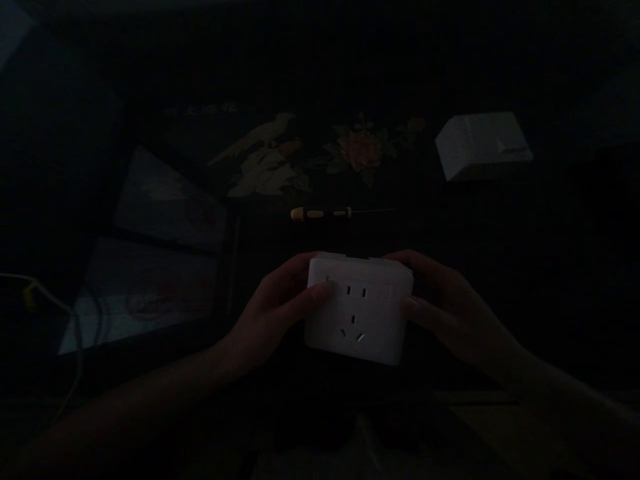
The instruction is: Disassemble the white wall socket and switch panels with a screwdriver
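Note:
A white wall socket [375,320] with two-pin and three-pin slots faces me, slightly tilted, near the front of the dark table. My left hand [280,300] grips its left side, thumb on the front face and fingers behind. On the right edge my right hand [440,293] holds it the same way, thumb against the side of the face. The fingers behind the socket are mostly hidden. Just beyond it lies a screwdriver [327,214] with a yellow and dark handle, its thin shaft pointing right.
At the back right stands a white box [485,147]. The dark table [270,240] carries a bird and flower picture [360,150]. Bright reflections show at the left, where a pale cable [77,333] hangs. The scene is very dim.

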Tool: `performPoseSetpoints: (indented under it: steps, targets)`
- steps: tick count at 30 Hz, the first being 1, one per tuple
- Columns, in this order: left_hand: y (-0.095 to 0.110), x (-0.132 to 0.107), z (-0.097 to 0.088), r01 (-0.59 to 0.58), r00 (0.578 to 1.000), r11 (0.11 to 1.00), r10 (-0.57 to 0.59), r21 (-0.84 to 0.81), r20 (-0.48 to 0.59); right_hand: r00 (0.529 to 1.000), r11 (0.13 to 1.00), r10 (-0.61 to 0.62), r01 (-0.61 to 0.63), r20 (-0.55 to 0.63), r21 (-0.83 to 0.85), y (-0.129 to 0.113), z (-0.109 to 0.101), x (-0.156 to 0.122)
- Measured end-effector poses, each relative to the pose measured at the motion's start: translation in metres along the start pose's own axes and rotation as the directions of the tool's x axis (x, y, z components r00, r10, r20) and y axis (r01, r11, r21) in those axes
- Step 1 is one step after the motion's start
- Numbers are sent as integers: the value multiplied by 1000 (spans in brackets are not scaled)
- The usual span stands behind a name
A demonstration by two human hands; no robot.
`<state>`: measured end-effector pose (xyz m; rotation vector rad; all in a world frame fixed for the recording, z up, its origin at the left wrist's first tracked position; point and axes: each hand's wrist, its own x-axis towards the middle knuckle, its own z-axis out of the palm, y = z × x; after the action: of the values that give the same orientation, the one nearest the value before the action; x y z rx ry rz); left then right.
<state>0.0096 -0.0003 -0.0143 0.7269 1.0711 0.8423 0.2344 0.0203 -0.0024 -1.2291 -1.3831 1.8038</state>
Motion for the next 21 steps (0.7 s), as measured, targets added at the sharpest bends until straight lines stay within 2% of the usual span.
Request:
performPoseSetpoints:
  steps: [4,8,14,21]
  targets:
    - [2,5,-1,34,998,996,-37,-79,-48,994,985,57,-70,89,155,7,0,-3]
    - [5,11,-1,62,989,989,-79,-136,-123,989,972,74,-100,128,214,9,-2,-5]
    - [4,11,-3,48,999,987,-50,-156,-11,985,919,143,-169,101,355,7,-2,-2]
    - [1,7,-5,-30,994,996,38,-80,103,979,824,174,-202,104,529,13,-5,1]
